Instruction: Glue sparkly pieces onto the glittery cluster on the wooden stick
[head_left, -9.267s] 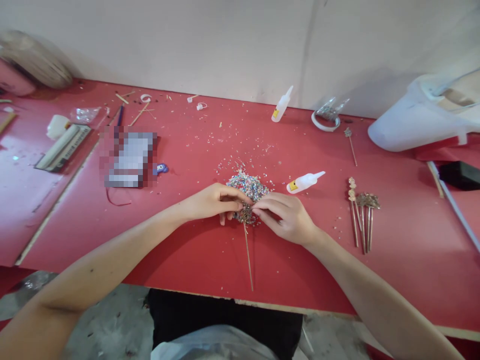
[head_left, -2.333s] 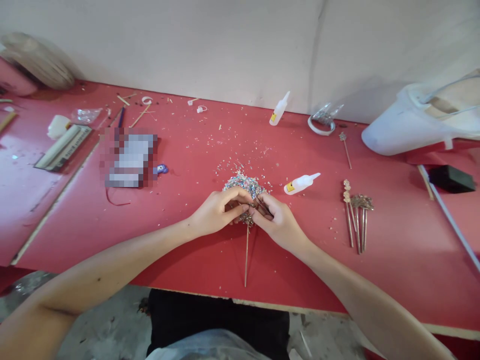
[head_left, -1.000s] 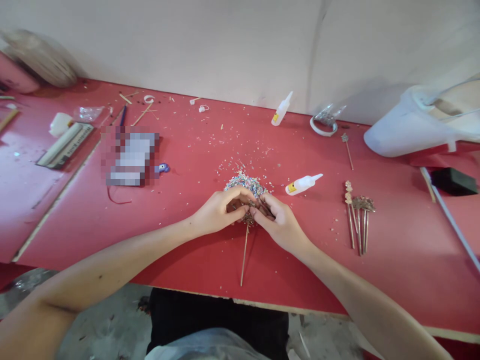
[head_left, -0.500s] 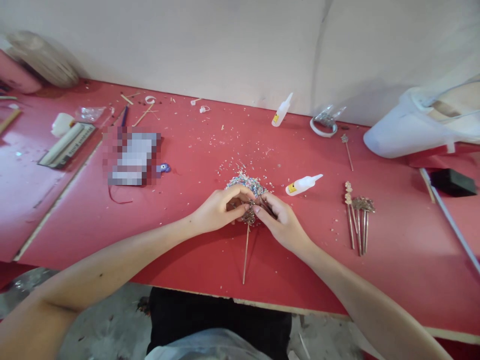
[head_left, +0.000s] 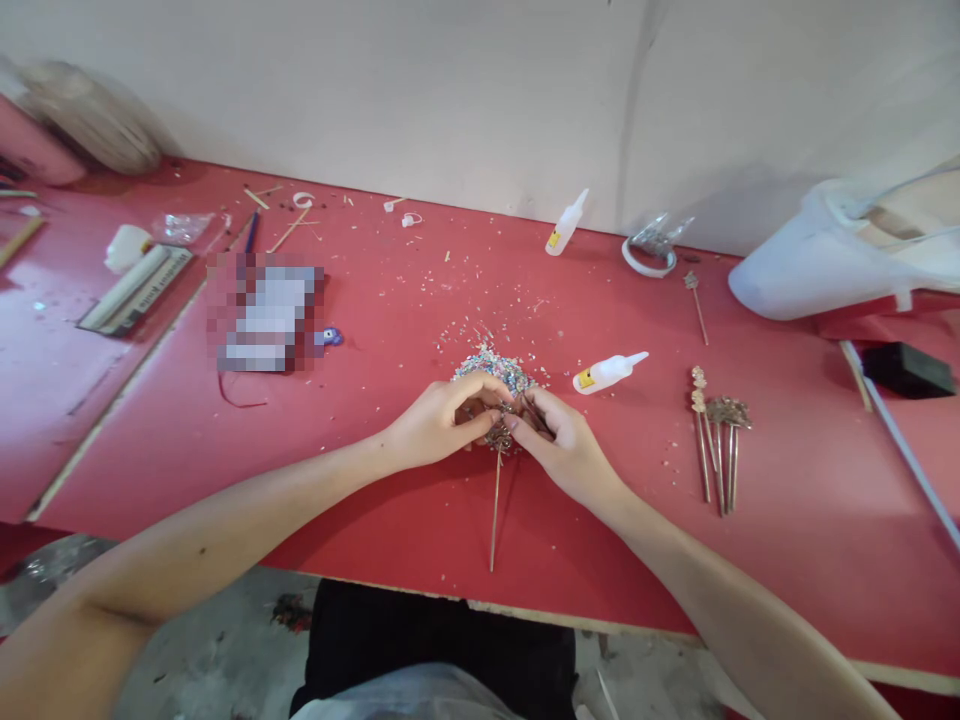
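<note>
At the table's front middle, a metal hair stick (head_left: 495,510) with an ornate head hangs its thin shaft toward me. My left hand (head_left: 457,420) is closed, thumb and fingers pinching the ornate head from the left. From the right, my right hand (head_left: 559,430) is closed with its fingertips at the same head. A thin dark tool (head_left: 534,412), perhaps tweezers, shows between the right fingers, mostly hidden. Just beyond both hands lies a heap of small multicoloured chips (head_left: 491,367), partly covered by the left hand.
A white glue bottle (head_left: 604,373) lies right of the chips; another glue bottle (head_left: 568,222) stands near the wall. Several hair sticks (head_left: 720,455) lie at right. A white bucket (head_left: 802,255), black block (head_left: 907,369), knife box (head_left: 136,290) and blurred flat object (head_left: 268,318) sit farther out.
Both hands keep the same grip at the hair stick's head. The whole view has shifted very slightly; nothing on the table has visibly moved.
</note>
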